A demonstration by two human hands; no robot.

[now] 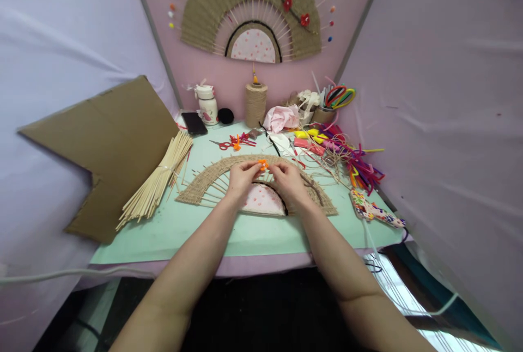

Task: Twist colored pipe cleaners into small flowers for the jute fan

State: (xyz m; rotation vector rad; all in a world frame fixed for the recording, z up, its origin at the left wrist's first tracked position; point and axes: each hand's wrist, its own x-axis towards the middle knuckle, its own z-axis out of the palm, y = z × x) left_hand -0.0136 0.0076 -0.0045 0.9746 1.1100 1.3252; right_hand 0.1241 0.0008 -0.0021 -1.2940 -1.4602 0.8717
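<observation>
My left hand pinches the left side of a small orange pipe-cleaner flower with a pale middle. At its right side the fingers of my right hand are pinched together too, closing on the flower's edge. Both hands hover over a woven twine fan lying flat on the table. Thin sticks form the ribs of this fan, and a pink dotted half-round with a black border sits at its base. My right wrist hides part of a brown branch on the weave.
Bamboo sticks and folded cardboard lie left. Red scissors, a phone, a bottle and a twine spool sit behind. Pipe cleaners and a glue gun are right. A finished fan hangs above.
</observation>
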